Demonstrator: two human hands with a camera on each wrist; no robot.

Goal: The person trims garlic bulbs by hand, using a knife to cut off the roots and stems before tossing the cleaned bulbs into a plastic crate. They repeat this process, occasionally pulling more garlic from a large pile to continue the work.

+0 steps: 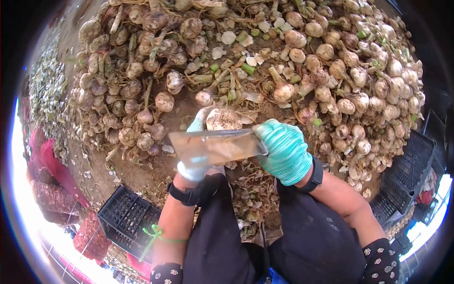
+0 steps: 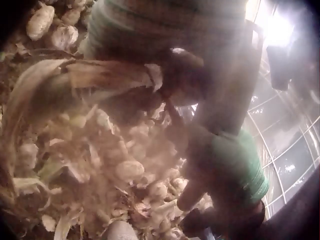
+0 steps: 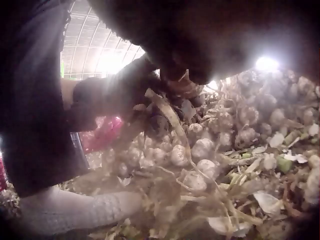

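Observation:
In the head view my left hand (image 1: 198,121), in a pale teal-and-white glove, grips a large garlic bulb (image 1: 223,119). A wide flat blade (image 1: 213,147) lies across the view below the bulb and hides part of that hand. My gloved right hand (image 1: 285,151) is curled round the blade's right end. The left wrist view has my left hand (image 2: 150,32) at the top above a dry stalk (image 2: 112,75), with my right hand (image 2: 225,162) at the right. A long stalk (image 3: 172,117) hangs beneath dark, poorly lit hands in the right wrist view.
Garlic bulbs are heaped at left (image 1: 127,90) and right (image 1: 359,102), with cut stems (image 1: 248,69) between them. Black crates stand at lower left (image 1: 126,213) and right (image 1: 407,165). Red net sacks (image 1: 93,235) lie at the left. Dry scraps (image 1: 255,194) lie between the knees.

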